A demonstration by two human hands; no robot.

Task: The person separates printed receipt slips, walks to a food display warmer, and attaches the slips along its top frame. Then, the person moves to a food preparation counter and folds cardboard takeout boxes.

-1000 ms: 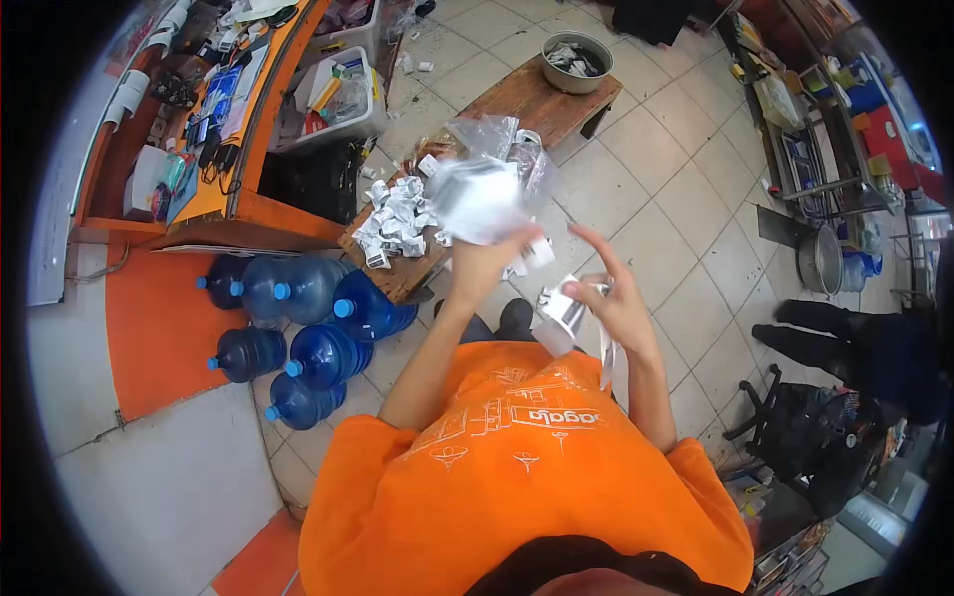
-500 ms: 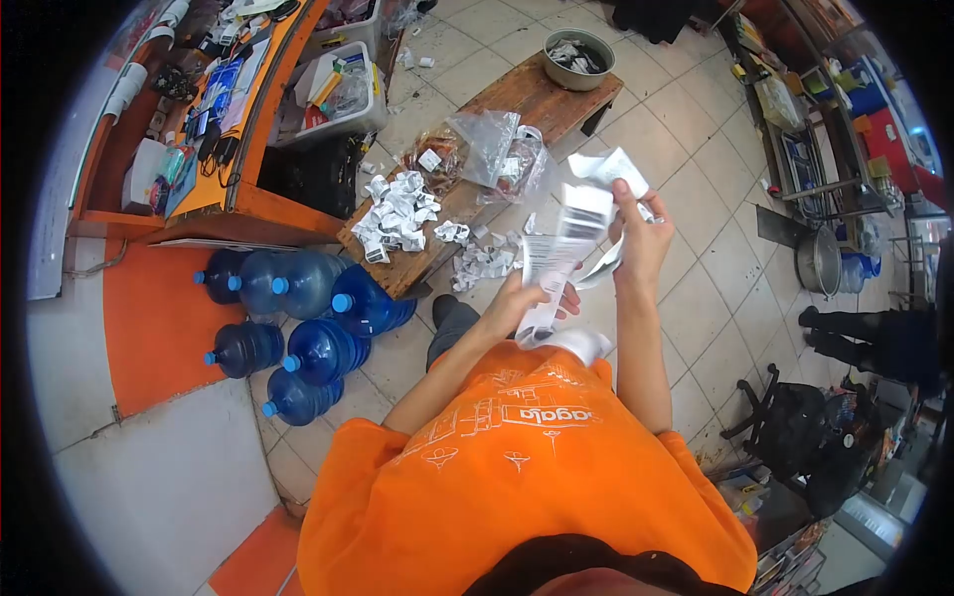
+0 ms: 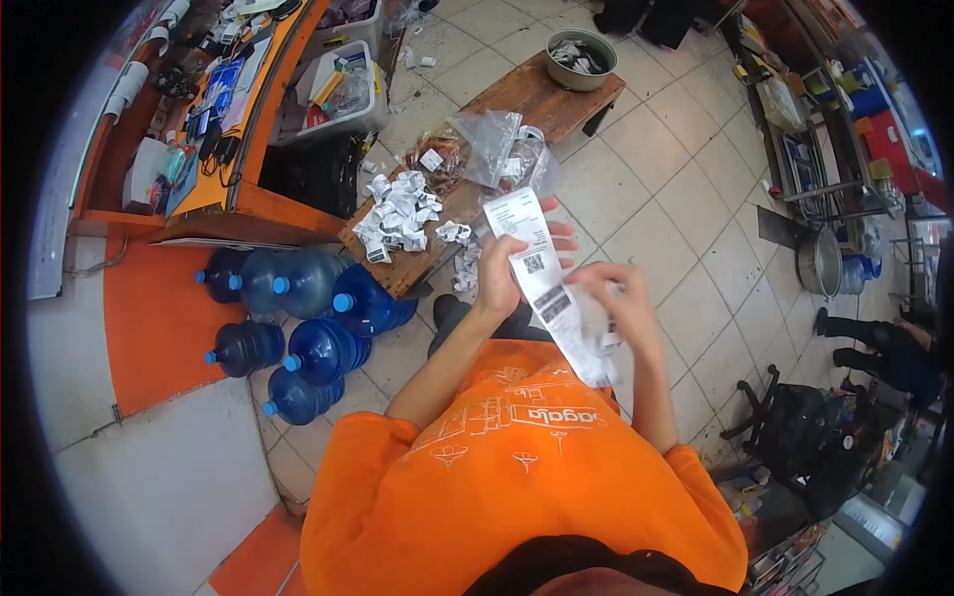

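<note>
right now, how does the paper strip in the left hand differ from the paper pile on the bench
The paper strip is one long, fairly straight piece; the paper pile is many short, crumpled ones. The paper strip is held up in the left hand, while the paper pile rests on the bench. Both are white with dark print.

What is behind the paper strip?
The left hand: its fingers show past the edge of the strip, with the thumb in front. The orange shirt shows below the lower end. Whatever else the strip covers cannot be seen.
</note>
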